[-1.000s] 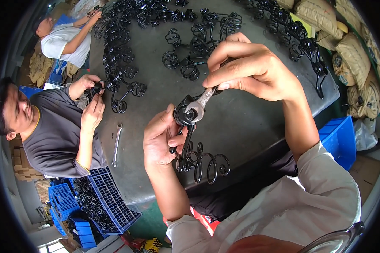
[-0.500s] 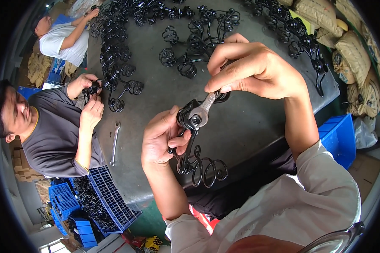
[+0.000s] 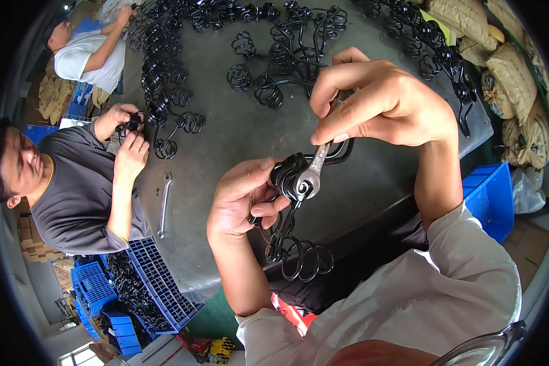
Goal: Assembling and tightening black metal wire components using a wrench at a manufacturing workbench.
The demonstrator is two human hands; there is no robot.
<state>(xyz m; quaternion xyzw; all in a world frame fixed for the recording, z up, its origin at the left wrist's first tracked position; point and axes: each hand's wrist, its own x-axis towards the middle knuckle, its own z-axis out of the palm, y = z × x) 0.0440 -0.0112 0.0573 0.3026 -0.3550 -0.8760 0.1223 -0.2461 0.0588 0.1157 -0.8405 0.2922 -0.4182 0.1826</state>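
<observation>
My left hand (image 3: pixel 238 198) is closed around a black coiled metal wire part, its fingers and thumb on the round black clamp (image 3: pixel 288 172). Below the fingers hang the part's wire loops, and one black rod sticks out past the clamp toward my right hand. An open-end wrench (image 3: pixel 316 166) is pinched in my right hand (image 3: pixel 387 104), with its jaw on the nut at the front of the clamp. The wrench's far end is partly hidden behind my right fingers.
Several black coiled parts (image 3: pixel 279 58) lie ahead on the grey table (image 3: pixel 226 134). A second wrench (image 3: pixel 164 206) rests at the left. Two co-workers sit along the left side; the nearer person (image 3: pixel 73 183) handles a black part. Blue crates (image 3: pixel 158 287) and sacks (image 3: pixel 512 73) flank the table.
Both hands, with the coiled part and wrench, have shifted a little to the right. The clamp and wrench jaw also sit slightly lower in view. The jaw remains on the nut.
</observation>
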